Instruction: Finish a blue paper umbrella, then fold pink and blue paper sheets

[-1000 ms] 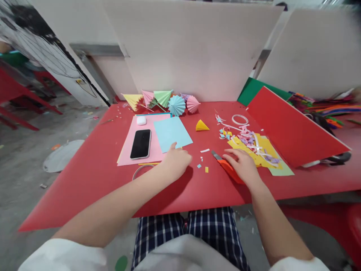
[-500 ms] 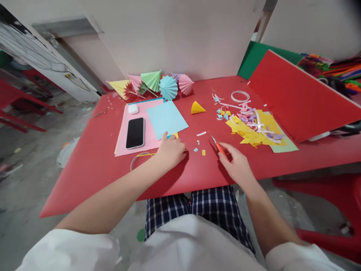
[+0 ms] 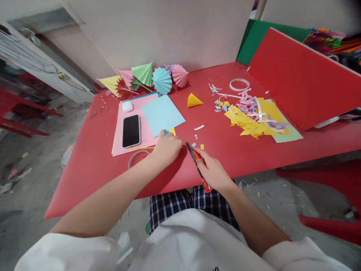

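Nearest is navy-and-white plaid cloth (image 3: 169, 203) on the person's lap, just under the near edge of the red-covered table (image 3: 79, 169). Right hand (image 3: 212, 170) is wrapped around a slim orange-and-black utility knife (image 3: 193, 154), so that grip's pretty clear. The butt end hangs about over the table edge.

Here's the bit that matters: the knife's long axis runs away from the body and slants left, tip ending right by the little-finger side of the left hand (image 3: 168, 148). Can't tell if they touch. The right hand has the handle, but the tip is closer to the left hand.

Left hand is knuckles-up with fingers curled down; can't see what, if anything, it's gripping. A thin yellow stick (image 3: 141, 148) lies crosswise and runs up to it from the left, next to a greyish-white ring (image 3: 130, 160) partly behind the forearm.

Further out, pink paper sheets (image 3: 146, 137) have a black-screened phone (image 3: 131, 131) and a square light-blue paper sheet (image 3: 163, 114) on top. Past the knife tip there are tiny paper bits, then a folded yellow paper cone (image 3: 194, 101). At the back, pleated paper umbrellas (image 3: 143, 74) sit against the whitish wall panel (image 3: 169, 34).
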The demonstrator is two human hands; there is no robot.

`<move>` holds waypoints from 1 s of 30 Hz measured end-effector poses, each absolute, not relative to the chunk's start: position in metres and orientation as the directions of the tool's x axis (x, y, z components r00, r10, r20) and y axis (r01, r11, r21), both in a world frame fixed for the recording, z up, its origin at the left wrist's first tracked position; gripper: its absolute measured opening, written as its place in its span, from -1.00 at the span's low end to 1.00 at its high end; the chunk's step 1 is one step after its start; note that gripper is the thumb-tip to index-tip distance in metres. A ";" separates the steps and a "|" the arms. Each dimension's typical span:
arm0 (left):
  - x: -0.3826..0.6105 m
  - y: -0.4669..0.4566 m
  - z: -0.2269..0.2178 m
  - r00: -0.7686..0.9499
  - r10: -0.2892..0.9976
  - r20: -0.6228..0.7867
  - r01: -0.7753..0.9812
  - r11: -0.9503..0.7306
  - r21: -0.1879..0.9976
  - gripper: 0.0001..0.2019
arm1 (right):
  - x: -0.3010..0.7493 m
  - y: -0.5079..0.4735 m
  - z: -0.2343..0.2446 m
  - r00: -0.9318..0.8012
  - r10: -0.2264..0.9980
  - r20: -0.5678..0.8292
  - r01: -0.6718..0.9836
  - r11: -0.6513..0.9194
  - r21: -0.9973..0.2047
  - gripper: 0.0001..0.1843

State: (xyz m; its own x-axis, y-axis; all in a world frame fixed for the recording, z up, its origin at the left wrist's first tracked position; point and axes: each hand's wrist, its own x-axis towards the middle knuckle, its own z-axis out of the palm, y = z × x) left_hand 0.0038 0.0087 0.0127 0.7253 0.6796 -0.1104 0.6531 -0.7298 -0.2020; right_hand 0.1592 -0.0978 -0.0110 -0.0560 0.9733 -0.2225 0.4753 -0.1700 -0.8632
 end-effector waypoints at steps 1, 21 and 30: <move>0.003 0.010 0.011 0.722 0.684 -0.106 0.660 -0.726 -0.192 -0.78 | 0.157 -0.097 -0.011 -0.058 0.973 -0.224 0.481 -0.169 -0.860 -0.50; 0.007 0.011 0.012 0.681 0.723 -0.117 0.691 -0.687 -0.223 -0.76 | 0.141 -0.094 -0.013 -0.056 0.977 -0.206 0.572 -0.138 -0.809 -0.49; 0.008 0.014 0.010 0.648 0.752 -0.118 0.726 -0.657 -0.201 -0.75 | 0.139 -0.092 -0.011 -0.053 0.967 -0.250 0.567 -0.177 -0.804 -0.49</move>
